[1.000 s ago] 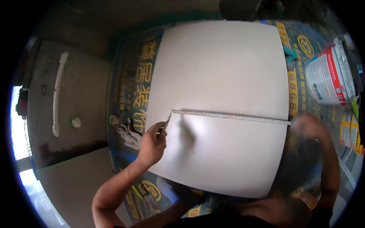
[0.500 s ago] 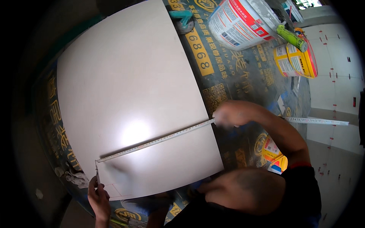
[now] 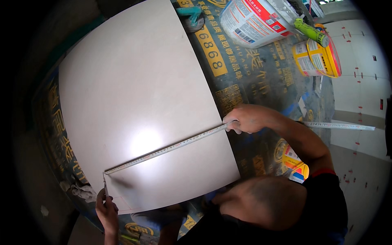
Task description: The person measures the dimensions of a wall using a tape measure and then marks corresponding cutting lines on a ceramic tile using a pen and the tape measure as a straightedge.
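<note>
A graduated measuring strip (image 3: 167,149) lies across the pale slab (image 3: 134,81). The grip of the right hand (image 3: 247,118) pinches it at the slab's right edge. The left hand (image 3: 107,210) grips a slim pointed tool (image 3: 105,187), possibly a pencil, its tip beside the strip's left end.

This looks like a room under building or renovation work. A dark printed sheet (image 3: 265,87) covers the floor, with a white bucket (image 3: 251,26) and a yellow bucket (image 3: 309,65) standing on it. Small red pieces (image 3: 381,104) dot the joints of pale tiles (image 3: 349,49) at the right, and a large pale slab (image 3: 134,81) lies under a measuring strip (image 3: 167,147).
</note>
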A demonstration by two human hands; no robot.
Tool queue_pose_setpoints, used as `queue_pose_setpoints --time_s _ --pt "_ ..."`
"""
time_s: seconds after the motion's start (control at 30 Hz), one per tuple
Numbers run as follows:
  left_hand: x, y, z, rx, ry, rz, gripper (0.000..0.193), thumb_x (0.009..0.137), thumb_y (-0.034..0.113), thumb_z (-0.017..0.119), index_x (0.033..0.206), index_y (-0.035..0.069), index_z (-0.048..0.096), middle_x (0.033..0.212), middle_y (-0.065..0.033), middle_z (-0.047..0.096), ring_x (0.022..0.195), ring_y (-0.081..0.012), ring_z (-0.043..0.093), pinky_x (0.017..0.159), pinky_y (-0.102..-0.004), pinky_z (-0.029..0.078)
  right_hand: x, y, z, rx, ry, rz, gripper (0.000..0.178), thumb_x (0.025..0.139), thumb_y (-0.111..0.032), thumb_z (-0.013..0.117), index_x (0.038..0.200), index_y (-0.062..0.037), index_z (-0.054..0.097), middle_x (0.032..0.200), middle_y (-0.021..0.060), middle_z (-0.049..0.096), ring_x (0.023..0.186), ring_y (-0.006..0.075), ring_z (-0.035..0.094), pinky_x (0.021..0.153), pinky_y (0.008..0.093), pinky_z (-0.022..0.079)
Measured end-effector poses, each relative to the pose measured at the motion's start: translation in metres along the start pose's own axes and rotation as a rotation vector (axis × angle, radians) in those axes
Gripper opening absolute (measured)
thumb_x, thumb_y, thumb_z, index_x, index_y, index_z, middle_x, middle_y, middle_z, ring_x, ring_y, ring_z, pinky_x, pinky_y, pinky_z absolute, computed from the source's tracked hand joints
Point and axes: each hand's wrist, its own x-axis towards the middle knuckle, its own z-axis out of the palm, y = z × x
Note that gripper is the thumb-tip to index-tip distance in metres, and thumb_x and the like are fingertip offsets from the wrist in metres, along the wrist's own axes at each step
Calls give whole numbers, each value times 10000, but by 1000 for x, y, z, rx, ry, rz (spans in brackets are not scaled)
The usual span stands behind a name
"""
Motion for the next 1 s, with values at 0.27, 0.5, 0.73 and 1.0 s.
queue_pose_setpoints --time_s 0.27,0.5,0.73,1.0 --pt "-16 -1 12 20 -35 -80 282 954 74 467 1181 -63 563 810 -58 555 493 -65 469 420 -252 360 -13 11 14 0 -29 -32 190 923 -105 488 975 -43 660 745 79 666 626 231 627 619 366 486" --pt "-23 13 -19 -51 148 -106 332 953 61 487 1268 -39 513 792 -39 543 602 -70 469 514 -258 394 -19 13 9 34 19 -53 155 926 -109 508 906 -27 638 670 79 613 530 175 583 537 318 481" --pt "-60 17 -93 -111 249 -194 170 981 83 484 1101 -22 545 724 -21 514 599 -78 467 535 -248 400 -29 -36 -43 297 348 -9 164 935 -121 489 944 -5 605 634 43 545 417 113 507 404 251 404" --pt "-152 -32 -22 -694 271 -395 107 1003 122 477 1035 22 453 947 -154 669 753 -186 642 648 -290 519 5 -92 -64 270 375 -196 215 987 -184 497 1059 7 565 651 45 542 445 121 549 420 238 440"
